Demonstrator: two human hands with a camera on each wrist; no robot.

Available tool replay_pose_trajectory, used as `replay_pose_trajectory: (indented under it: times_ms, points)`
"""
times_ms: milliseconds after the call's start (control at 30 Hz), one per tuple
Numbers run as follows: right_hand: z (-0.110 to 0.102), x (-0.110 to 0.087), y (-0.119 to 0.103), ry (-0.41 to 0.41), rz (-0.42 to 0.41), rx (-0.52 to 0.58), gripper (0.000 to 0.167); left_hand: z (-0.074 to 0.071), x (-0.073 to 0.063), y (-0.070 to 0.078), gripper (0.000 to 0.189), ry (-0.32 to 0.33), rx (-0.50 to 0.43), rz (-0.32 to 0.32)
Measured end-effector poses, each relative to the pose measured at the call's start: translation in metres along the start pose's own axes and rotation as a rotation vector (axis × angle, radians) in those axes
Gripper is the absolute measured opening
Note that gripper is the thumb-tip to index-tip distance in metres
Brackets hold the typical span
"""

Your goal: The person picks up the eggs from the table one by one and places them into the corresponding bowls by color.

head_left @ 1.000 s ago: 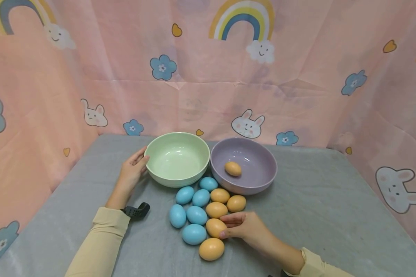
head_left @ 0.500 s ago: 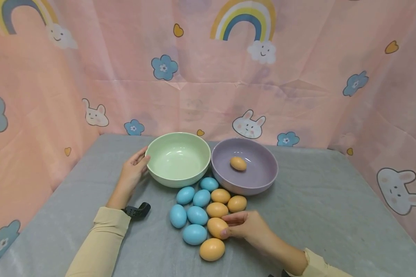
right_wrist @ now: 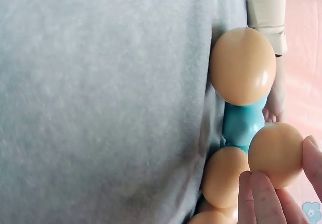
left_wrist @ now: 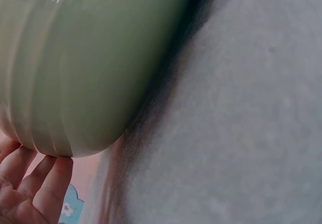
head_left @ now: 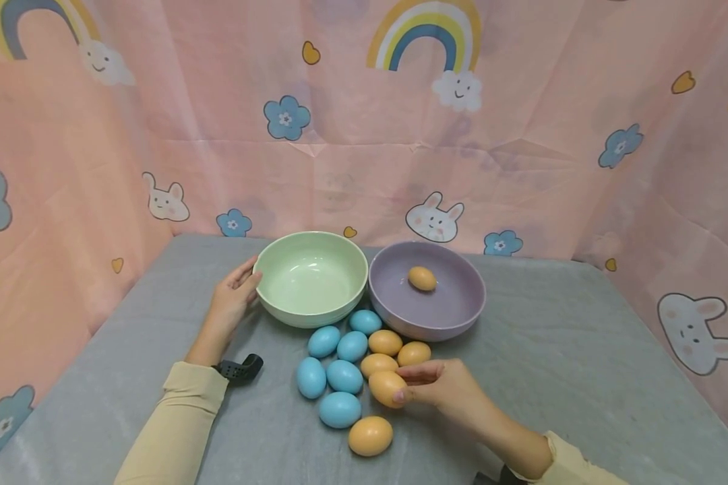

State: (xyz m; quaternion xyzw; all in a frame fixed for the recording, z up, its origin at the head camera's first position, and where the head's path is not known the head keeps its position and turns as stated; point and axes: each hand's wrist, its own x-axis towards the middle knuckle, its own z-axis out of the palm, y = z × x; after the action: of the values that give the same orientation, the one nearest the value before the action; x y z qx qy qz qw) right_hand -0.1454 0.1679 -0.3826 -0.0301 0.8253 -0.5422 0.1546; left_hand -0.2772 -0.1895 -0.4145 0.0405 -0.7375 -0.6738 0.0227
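Note:
In the head view my right hand [head_left: 445, 391] pinches an orange egg [head_left: 387, 389] between thumb and fingers. The right wrist view shows this egg [right_wrist: 275, 155] held at the fingertips, apart from the cloth. My left hand [head_left: 232, 296] rests against the left side of a light green bowl [head_left: 306, 320]; in the left wrist view its fingertips [left_wrist: 63, 159] touch the outer wall. No egg lies in the green bowl. A purple bowl [head_left: 455, 303] beside it holds one orange egg [head_left: 422, 278].
Several blue eggs [head_left: 344, 376] cluster in front of the bowls. Along their right side lie more orange eggs [head_left: 385, 342], with another orange egg [head_left: 371, 436] nearest the front. Grey cloth [head_left: 558, 364] covers the table. A pink patterned curtain [head_left: 364, 168] stands behind and at both sides.
My right hand has raised the orange egg from its place in the row, moving slightly up and right. The egg in the purple bowl has rolled toward the back. My left hand stays put.

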Motion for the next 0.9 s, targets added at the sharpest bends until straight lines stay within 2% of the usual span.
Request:
replay_pose_trajectory:
  times_ms: [633, 900]
  points:
    - [-0.016, -0.003, -0.014, 0.057, -0.018, 0.013, 0.046, 0.000, 0.000, 0.000, 0.056, 0.000, -0.008, 0.002]
    - [-0.027, -0.003, -0.028, 0.110, -0.025, 0.006, 0.044, 0.000, 0.000, -0.001, 0.056, -0.003, -0.009, 0.007]
